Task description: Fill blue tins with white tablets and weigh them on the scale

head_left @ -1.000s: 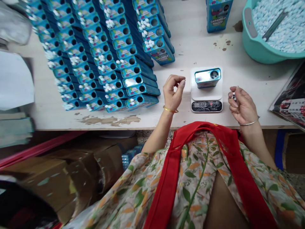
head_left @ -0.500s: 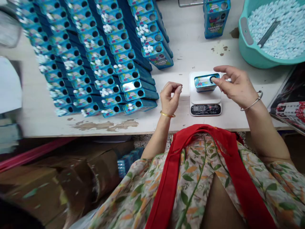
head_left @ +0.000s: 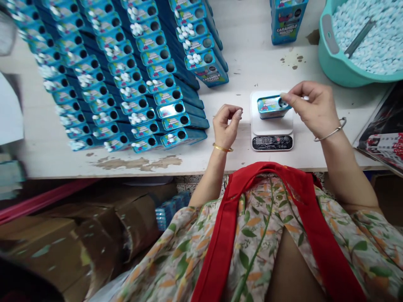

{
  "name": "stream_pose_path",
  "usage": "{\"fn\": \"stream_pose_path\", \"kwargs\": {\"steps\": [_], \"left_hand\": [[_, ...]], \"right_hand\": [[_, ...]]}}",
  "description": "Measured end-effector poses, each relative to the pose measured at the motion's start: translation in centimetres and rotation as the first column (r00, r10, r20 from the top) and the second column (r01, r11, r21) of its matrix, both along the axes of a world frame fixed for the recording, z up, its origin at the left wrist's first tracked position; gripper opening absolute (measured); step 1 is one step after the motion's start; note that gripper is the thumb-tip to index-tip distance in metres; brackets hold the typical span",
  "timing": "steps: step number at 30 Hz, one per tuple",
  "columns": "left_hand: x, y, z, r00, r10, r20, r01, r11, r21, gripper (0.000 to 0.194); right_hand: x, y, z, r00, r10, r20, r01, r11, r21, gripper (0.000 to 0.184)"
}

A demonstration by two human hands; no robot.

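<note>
While the right hand [head_left: 315, 107], closed on candies [head_left: 305, 98], is at three o'clock on the tin [head_left: 267, 105] atop the scale [head_left: 272, 127] and the left hand [head_left: 225, 126], fingertips together, is at nine, the tin looks light, stiff, slick, likely best gripped by its long sides.

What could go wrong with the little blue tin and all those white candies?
The right hand is right at the hole of the tin on the scale, so a bump might tip the tin over.
A white candy shows in that hand, and it could slip out and miss the hole.
Loose candies sit on top of the other tins, so a knock might send them rolling off.
</note>
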State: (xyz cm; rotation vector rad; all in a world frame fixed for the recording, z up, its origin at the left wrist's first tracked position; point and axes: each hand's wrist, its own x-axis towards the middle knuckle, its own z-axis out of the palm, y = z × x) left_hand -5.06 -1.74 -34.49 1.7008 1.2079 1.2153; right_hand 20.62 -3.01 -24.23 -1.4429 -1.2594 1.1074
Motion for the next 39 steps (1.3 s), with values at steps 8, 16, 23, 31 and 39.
{"fn": "stream_pose_path", "kwargs": {"steps": [8, 16, 23, 31, 39], "left_hand": [[-0.4, -0.1, -0.2, 1.000, 0.011, -0.024, -0.011, 1.000, 0.000, 0.031], [0.1, 0.6, 1.1, 0.993, -0.057, -0.106, 0.063, 0.996, 0.055, 0.033], [0.8, 2.4, 1.9, 0.967, -0.149, -0.206, 0.176, 0.977, 0.118, 0.033], [2.8, 3.1, 4.4, 0.882, -0.281, -0.379, 0.372, 0.908, 0.194, 0.061], [6.9, 7.6, 5.8, 0.734, -0.304, -0.607, 0.497, 0.850, 0.175, 0.042]], "right_hand": [[0.2, 0.1, 0.7, 0.996, -0.054, -0.072, 0.057, 0.998, 0.040, 0.021], [6.0, -4.2, -3.4, 0.768, -0.356, -0.532, 0.144, 0.905, -0.400, 0.014], [7.2, -7.9, -7.8, 0.677, -0.501, -0.539, 0.179, 0.822, -0.540, 0.012], [5.6, -7.8, -8.0, 0.630, -0.520, -0.577, 0.172, 0.818, -0.549, 0.024], [4.2, -7.9, -7.6, 0.567, -0.582, -0.583, 0.174, 0.776, -0.606, 0.029]]}}
